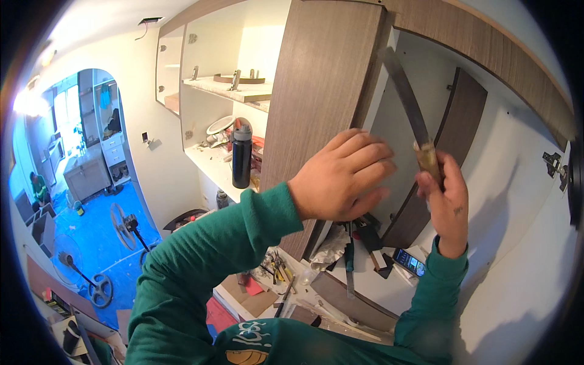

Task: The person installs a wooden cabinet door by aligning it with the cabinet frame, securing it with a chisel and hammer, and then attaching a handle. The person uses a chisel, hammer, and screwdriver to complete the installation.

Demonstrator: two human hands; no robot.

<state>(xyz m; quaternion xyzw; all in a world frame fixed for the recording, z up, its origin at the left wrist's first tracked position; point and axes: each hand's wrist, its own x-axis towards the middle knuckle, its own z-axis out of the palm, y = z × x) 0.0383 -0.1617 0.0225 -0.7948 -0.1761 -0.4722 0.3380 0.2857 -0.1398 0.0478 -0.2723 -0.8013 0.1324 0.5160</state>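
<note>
My right hand is closed around the worn tan handle of a long, dark, flat file. The file points up and tilts left, with its tip near the edge of a tall wood-grain cabinet door. My left hand is raised in front of that door, back of the hand showing. Its fingers are loosely bent, the thumb stands apart from them, and nothing shows in them. Behind both hands lies an open cabinet with a dark wood-grain panel inside.
A dark bottle stands on the cluttered shelf at left. Below my hands, a phone, pliers and other tools lie on the worktop. A hinge sticks out at right. Farther left, a person sits low beyond the blue-covered floor.
</note>
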